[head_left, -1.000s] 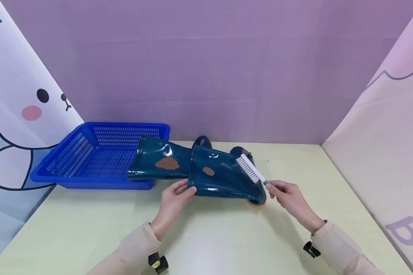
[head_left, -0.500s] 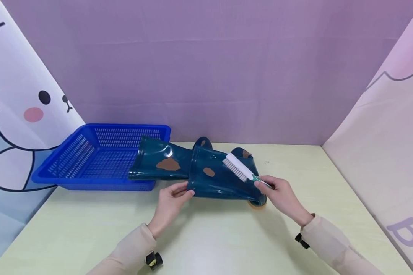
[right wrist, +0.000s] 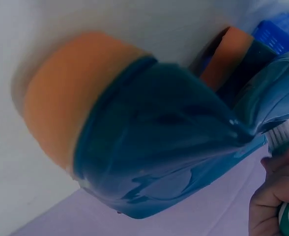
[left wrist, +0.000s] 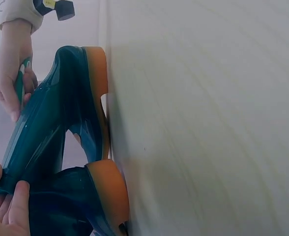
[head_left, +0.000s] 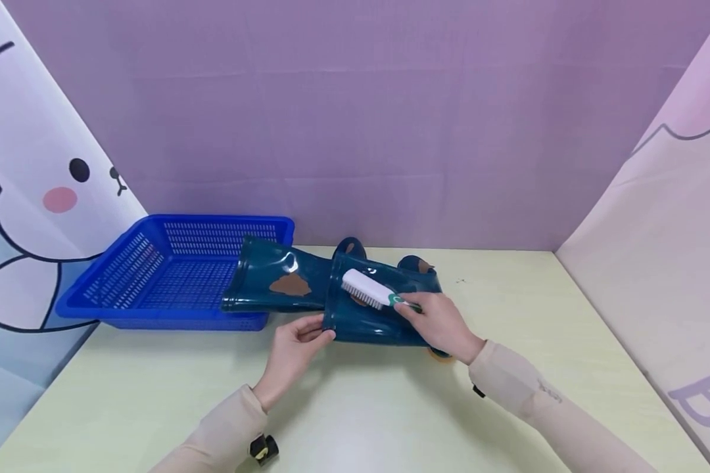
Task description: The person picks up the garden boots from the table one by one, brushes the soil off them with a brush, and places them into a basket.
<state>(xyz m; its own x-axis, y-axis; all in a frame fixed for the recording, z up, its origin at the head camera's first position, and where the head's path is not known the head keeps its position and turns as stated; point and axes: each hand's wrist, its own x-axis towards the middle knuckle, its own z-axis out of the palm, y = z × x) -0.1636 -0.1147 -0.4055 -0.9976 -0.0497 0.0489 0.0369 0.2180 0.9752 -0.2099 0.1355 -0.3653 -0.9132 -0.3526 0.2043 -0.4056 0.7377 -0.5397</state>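
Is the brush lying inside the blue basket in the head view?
No, the right hand holds the brush on the near rain boot, outside the blue basket.

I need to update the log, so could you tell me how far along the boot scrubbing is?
Nothing looks finished. In hand: the right hand holds the brush on the brown patch of the near boot, while the left hand pinches that boot's top edge. Left: the far boot, lying partly over the blue basket, shows an unbrushed brown patch, and another spot sits near the foot.
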